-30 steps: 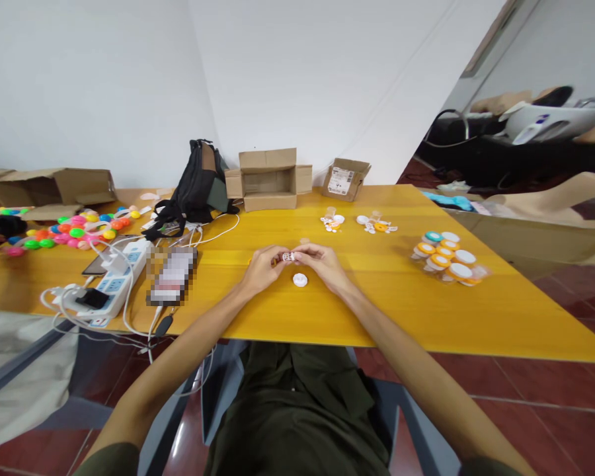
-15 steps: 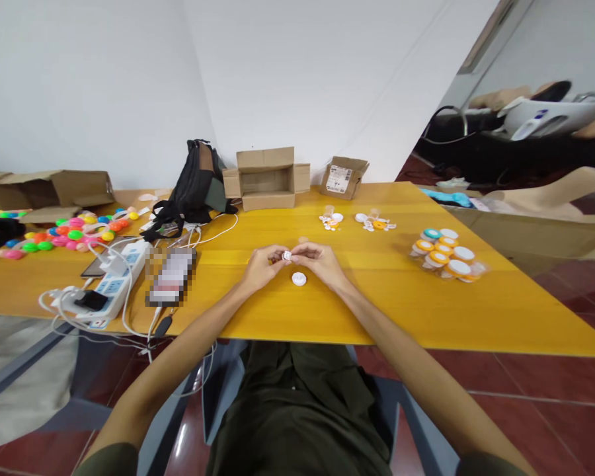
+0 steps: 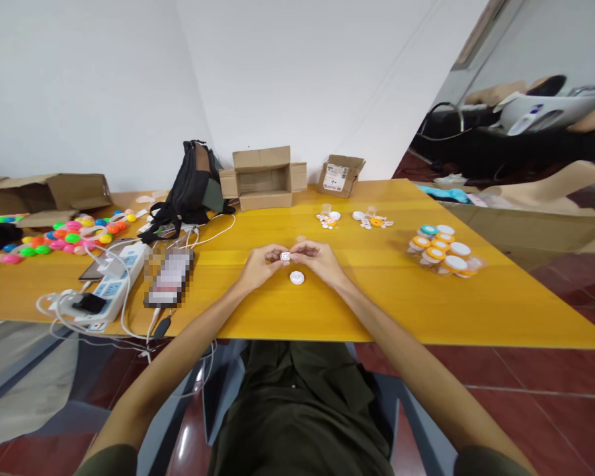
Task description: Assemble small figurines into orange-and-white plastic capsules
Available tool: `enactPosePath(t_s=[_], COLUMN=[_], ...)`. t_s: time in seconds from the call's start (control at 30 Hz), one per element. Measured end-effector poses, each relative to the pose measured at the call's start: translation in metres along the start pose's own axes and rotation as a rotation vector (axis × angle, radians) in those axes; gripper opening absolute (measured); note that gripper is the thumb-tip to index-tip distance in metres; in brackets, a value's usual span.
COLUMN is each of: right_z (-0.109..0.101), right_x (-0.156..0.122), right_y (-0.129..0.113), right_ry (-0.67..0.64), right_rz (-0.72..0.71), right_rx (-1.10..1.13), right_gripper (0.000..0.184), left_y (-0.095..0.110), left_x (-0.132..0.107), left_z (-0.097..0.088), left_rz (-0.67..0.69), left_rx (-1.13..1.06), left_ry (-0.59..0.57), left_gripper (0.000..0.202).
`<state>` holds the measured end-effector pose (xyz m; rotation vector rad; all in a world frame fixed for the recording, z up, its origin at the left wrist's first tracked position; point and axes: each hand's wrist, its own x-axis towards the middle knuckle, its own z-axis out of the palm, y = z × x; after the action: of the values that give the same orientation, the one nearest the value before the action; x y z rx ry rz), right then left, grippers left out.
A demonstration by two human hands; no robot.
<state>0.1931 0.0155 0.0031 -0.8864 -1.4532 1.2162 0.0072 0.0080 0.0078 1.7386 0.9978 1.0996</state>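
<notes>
My left hand (image 3: 264,266) and my right hand (image 3: 318,260) meet over the middle of the table, their fingertips pinching a small white plastic piece (image 3: 285,256) from both sides. Dark marks or openings show on its face, too small to make out. Just below my fingers, a round white lid-like disc (image 3: 297,277) lies on the table. A pale round thing (image 3: 301,238), partly see-through, lies a little beyond my right fingers.
Clear jars with orange, white and teal lids (image 3: 440,247) are grouped at right. Two small piles of white and orange parts (image 3: 329,219) (image 3: 373,219) lie farther back. Cardboard boxes (image 3: 266,199), a backpack (image 3: 184,186), a power strip (image 3: 119,283), a phone (image 3: 171,277) and colourful beads (image 3: 69,237) line the back and left.
The white piece between my fingers has turned slightly, showing more of its face. My hands keep their pinch on it. The whole view has shifted a little.
</notes>
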Motion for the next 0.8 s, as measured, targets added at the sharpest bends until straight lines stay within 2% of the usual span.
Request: enactPosePath(t_s=[0.47,0.8], right_z=[-0.0011,0.0064], right_x=[-0.001,-0.0051], right_y=[-0.0005,-0.0052], right_ry=[-0.014,0.018], right_rz=[0.014,-0.002], right_rx=[0.019,-0.03], right_gripper=[0.026,0.029], left_y=[-0.0013,0.0024], left_x=[0.0003,-0.0011], left_z=[-0.0012,-0.0019], left_rz=[-0.013,-0.023], left_rx=[-0.151,-0.188], left_ry=[-0.067,-0.05], left_gripper=[0.045,0.042])
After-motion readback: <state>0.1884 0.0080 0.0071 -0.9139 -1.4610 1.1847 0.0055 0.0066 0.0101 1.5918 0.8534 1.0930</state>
